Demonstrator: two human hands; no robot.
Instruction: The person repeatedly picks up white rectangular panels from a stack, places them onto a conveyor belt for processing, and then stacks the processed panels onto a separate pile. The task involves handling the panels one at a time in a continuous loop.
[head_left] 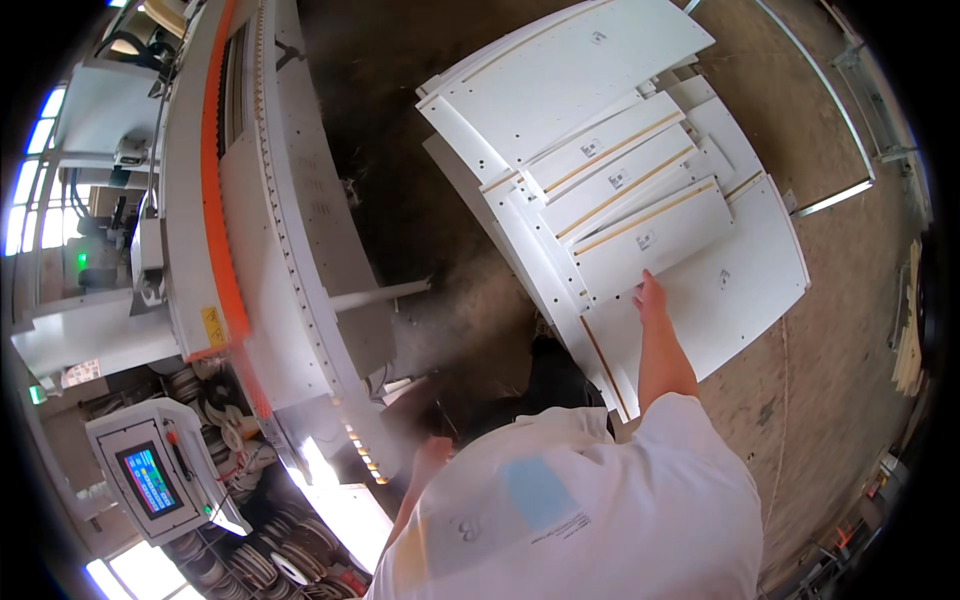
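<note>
My right hand (650,294) reaches out to the stack and has its fingers at the near edge of a narrow white panel (655,235), which it appears to pinch. This panel has a tan groove along its far side, small drilled holes and a printed label. It lies askew on top of larger white panels (745,285), beside other narrow white panels (620,180). My left hand (433,453) hangs low near my body, close to the machine's edge. It is blurred, and its fingers cannot be made out.
A long white machine (270,200) with an orange stripe (216,180) runs along the left. Its control box (165,470) has a lit screen. Rolls of edging strip (285,550) sit below. A metal frame (835,198) stands beyond the stack on the brown floor (800,400).
</note>
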